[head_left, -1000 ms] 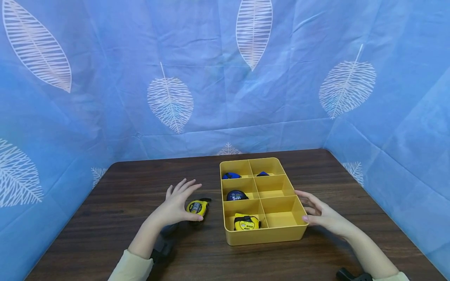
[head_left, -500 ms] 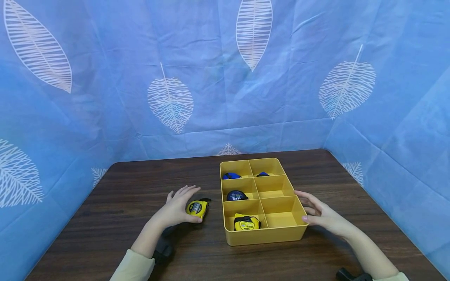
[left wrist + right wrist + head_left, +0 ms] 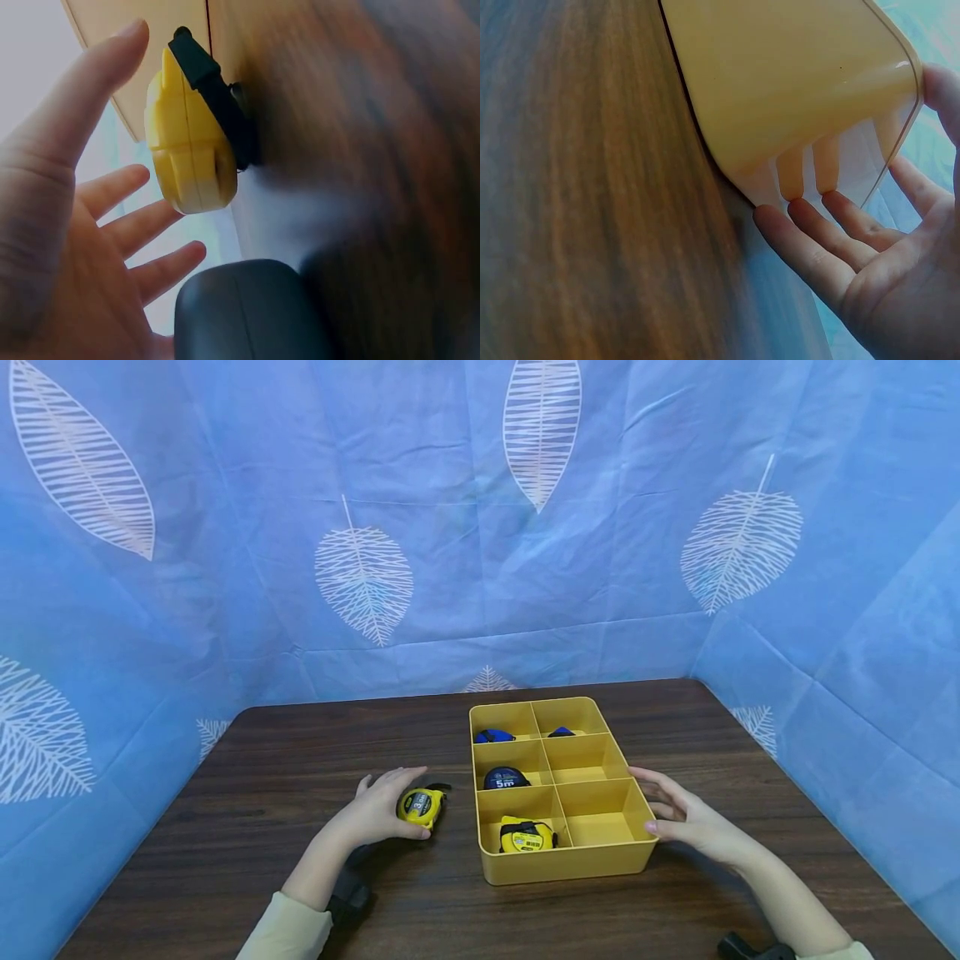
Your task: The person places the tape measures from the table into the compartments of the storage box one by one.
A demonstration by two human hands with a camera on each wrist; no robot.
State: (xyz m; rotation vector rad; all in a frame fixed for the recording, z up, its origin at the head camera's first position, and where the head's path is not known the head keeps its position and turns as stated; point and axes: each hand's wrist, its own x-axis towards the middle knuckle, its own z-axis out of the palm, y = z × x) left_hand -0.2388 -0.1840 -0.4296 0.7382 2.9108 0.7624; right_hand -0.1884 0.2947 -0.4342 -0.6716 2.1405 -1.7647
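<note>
A yellow tape measure with a black strap [image 3: 420, 807] lies on the dark wooden table, left of the box. My left hand [image 3: 378, 810] is around its left side, thumb in front and fingers behind. In the left wrist view, the thumb [image 3: 112, 71] stands apart from the yellow case [image 3: 187, 142]; one fingertip is close to it or touching. At the right side of the yellow divided box [image 3: 566, 864], my right hand [image 3: 693, 822] rests its fingertips on the outer wall [image 3: 795, 90], with the thumb at the rim near the front corner.
In the box, a yellow tape measure [image 3: 527, 835] sits front left and a dark blue one marked 5m [image 3: 506, 777] middle left. Blue items [image 3: 493, 736] show in both back compartments. A blue leaf-patterned cloth [image 3: 450, 568] hangs behind the table [image 3: 315, 752].
My left hand has lowered around the tape measure, its fingers coming down and closer in behind it. The right hand and the box have not moved.
</note>
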